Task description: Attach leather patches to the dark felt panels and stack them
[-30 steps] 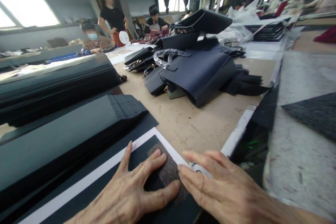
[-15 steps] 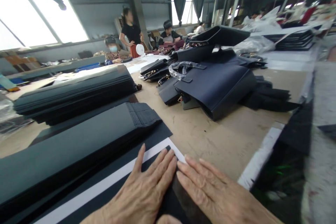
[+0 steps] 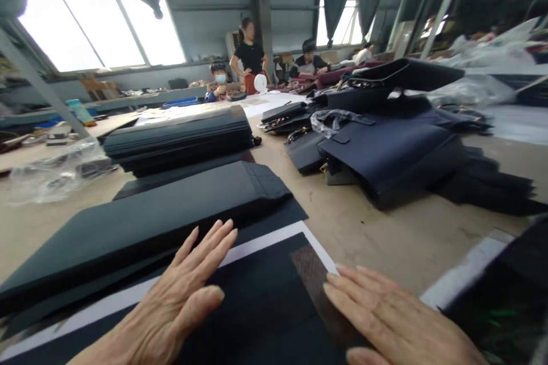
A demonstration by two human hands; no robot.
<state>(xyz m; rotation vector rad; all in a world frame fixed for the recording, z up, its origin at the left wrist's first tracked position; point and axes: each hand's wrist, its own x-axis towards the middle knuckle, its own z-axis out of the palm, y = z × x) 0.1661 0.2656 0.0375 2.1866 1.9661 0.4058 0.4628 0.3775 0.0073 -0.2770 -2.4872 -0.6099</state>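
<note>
Both hands lay flat, palms down and fingers stretched out, gripping nothing: the left hand (image 3: 171, 311) rested at the near left of a flat black rectangular panel (image 3: 261, 291), its fingertips reaching onto the white sheet (image 3: 274, 239) beneath that panel, while the right hand (image 3: 394, 325) pressed on the panel's right edge, beside a brown patterned patch (image 3: 314, 274) at its corner. The panel lay on the white sheet at the near edge of the tan bench (image 3: 377, 239), directly in front of the person. Two stacks of long dark grey pieces lay beyond the left hand, one near (image 3: 162, 217) and one farther back (image 3: 180, 140). A heap of navy leather handbags (image 3: 385, 148) sat well apart to the right. Three people (image 3: 250, 51) were at the far end of the room
</note>
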